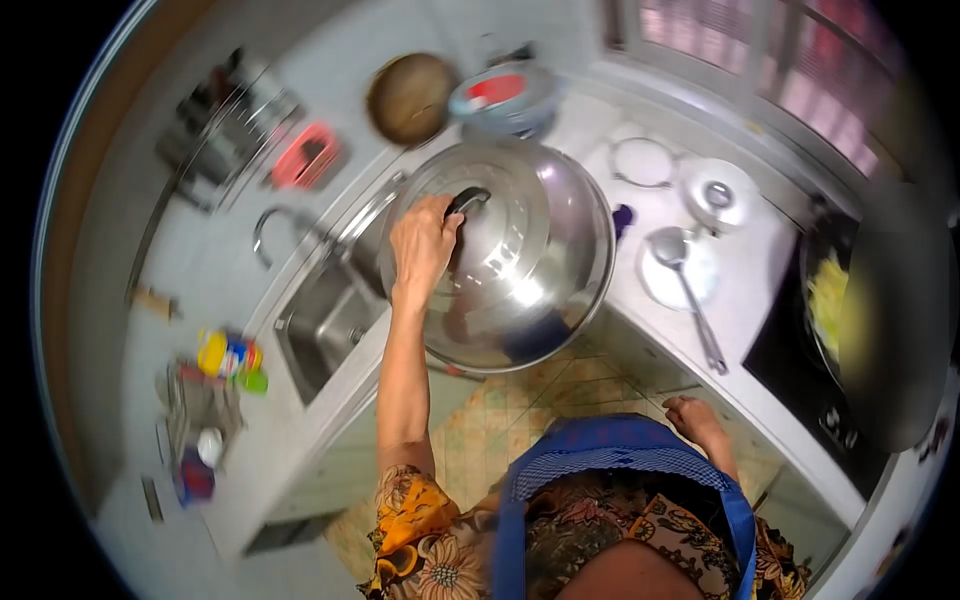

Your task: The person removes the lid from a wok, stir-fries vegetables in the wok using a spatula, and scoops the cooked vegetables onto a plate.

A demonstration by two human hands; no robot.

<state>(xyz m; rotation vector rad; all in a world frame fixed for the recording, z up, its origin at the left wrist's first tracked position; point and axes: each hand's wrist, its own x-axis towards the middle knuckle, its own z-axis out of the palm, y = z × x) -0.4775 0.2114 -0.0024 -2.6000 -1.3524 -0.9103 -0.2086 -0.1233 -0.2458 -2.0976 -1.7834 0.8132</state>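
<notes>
My left hand (422,245) grips the black handle of a large shiny metal wok lid (510,235), which is held over the corner of the counter and hides part of the sink. My right hand (697,420) hangs low beside the front edge of the counter, its fingers curled in and no object visible in them. On the counter beyond it, a metal ladle (688,285) rests with its bowl on a white plate (660,280). A wok (822,300) with yellow-green food (829,300) sits on the black stove at the right.
The steel sink (318,335) lies to the left of the lid. A small round lid (719,195) and a ring-shaped rack (642,162) lie near the window. Behind stand a brown bowl (410,98) and a covered container (503,98). A dark blurred shape (897,330) covers part of the stove.
</notes>
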